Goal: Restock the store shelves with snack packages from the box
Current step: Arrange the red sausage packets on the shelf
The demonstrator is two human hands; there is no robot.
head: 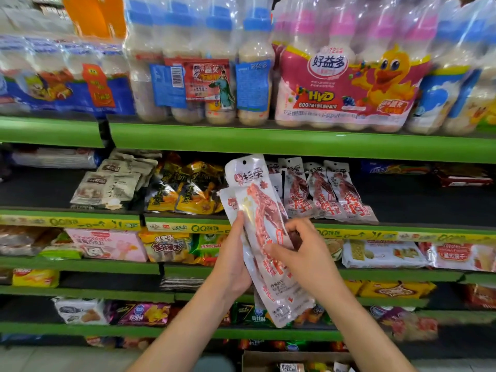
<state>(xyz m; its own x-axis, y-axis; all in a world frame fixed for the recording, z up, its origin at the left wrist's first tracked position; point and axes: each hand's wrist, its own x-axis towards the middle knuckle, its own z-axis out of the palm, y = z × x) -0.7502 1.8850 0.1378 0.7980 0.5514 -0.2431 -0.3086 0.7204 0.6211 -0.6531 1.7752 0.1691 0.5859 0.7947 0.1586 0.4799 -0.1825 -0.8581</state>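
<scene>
I hold a small stack of long white snack packages (261,210) with red meat pictures upright in front of the second shelf. My left hand (233,259) grips the stack from the left side, thumb on its front. My right hand (300,251) pinches the front package near its middle. Just behind, on the dark shelf (418,208), a row of the same packages (322,189) leans back. The cardboard box (298,361) sits on the floor at the bottom edge, partly hidden by my arms.
Shrink-wrapped drink bottle packs (346,76) fill the top green shelf. Beige packets (112,181) and yellow-black snack bags (185,189) lie left of the red packages. Bare dark shelf shows to their right. Lower shelves hold biscuit and chip packs (107,244).
</scene>
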